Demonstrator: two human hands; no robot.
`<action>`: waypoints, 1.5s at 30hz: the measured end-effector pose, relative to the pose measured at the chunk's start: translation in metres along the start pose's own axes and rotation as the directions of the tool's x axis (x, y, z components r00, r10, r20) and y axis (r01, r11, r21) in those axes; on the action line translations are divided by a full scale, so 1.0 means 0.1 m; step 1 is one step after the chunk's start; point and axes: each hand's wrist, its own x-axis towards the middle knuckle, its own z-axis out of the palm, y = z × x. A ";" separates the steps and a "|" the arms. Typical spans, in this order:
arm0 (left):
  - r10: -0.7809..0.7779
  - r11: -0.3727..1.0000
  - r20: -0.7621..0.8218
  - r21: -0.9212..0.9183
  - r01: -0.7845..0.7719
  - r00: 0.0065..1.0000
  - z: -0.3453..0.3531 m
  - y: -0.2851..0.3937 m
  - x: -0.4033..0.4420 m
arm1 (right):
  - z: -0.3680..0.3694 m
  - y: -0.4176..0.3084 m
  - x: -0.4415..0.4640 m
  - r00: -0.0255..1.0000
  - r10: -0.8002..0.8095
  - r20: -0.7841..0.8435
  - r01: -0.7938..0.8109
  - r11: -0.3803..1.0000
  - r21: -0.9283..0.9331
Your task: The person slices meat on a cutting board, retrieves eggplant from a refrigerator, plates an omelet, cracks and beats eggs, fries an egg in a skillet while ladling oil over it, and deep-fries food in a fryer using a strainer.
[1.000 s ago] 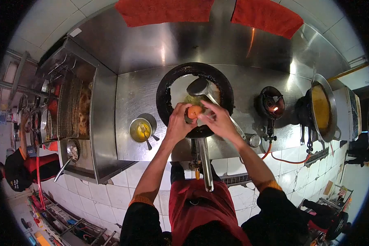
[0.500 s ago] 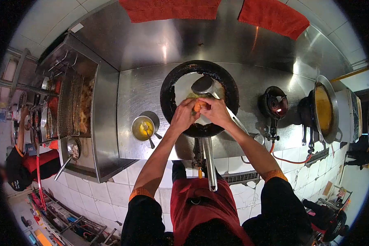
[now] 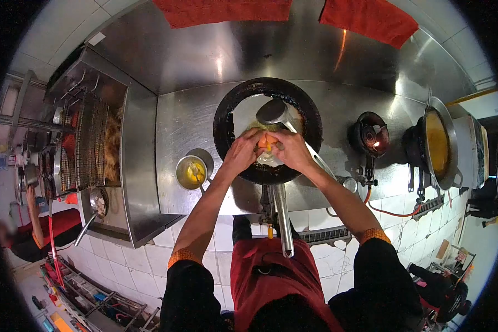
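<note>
Over the black wok [image 3: 224, 124] my left hand [image 3: 243, 152] and my right hand [image 3: 291, 149] come together, fingers closed on a cracked brown egg [image 3: 263, 138]. Yolk and clear egg white [image 3: 268, 159] hang from the shell toward the pan. Inside the wok lies a ladle [image 3: 272, 112], its bowl near the far side and its handle slanting out under my right forearm. The wok's long metal handle [image 3: 282, 221] points toward my apron. Left of my left hand stands a small metal pot [image 3: 182, 171] holding yellow liquid egg and a spoon.
An unused-looking burner [image 3: 369, 135] sits to the right, with a large pan of yellow-orange liquid [image 3: 451, 146] beyond it. A fryer with a wire basket [image 3: 91, 144] is at left. Near it, a co-worker's arm [image 3: 34, 213] reaches out. Red towels [image 3: 368, 22] hang at the back.
The egg has been opened between my hands; yolk and white now show below the shell. At left, the co-worker has shifted, the arm reaching toward the fryer side.
</note>
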 end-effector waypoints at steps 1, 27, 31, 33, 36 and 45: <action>0.005 1.000 0.013 0.022 -0.006 1.000 0.00 0.00 0.01 | 0.01 0.00 0.00 1.000 -0.021 -0.006 0.020 0.998 -0.052; -0.363 0.432 -0.117 -0.900 0.056 0.924 0.25 0.63 -0.26 | -0.66 1.76 -2.31 0.884 0.342 0.319 -0.161 0.862 -0.480; -0.422 0.575 -0.268 -0.818 0.027 0.866 -0.11 0.70 -0.43 | -0.66 1.77 -2.27 0.773 0.617 0.149 -0.581 0.593 0.558; -0.460 0.633 -0.302 -0.771 0.070 0.835 -0.27 0.80 -0.49 | -1.05 1.59 -2.09 0.915 0.374 -0.151 -0.401 0.885 -0.236; -0.447 0.650 -0.273 -0.754 0.099 0.852 -0.57 0.88 -0.63 | -1.60 1.00 -1.81 0.685 0.663 -0.302 -0.287 0.626 0.725; -0.512 0.594 -0.274 -0.798 0.105 0.814 -1.05 0.72 -1.26 | 0.00 -0.52 -0.08 0.782 0.345 -0.520 -0.085 0.885 0.458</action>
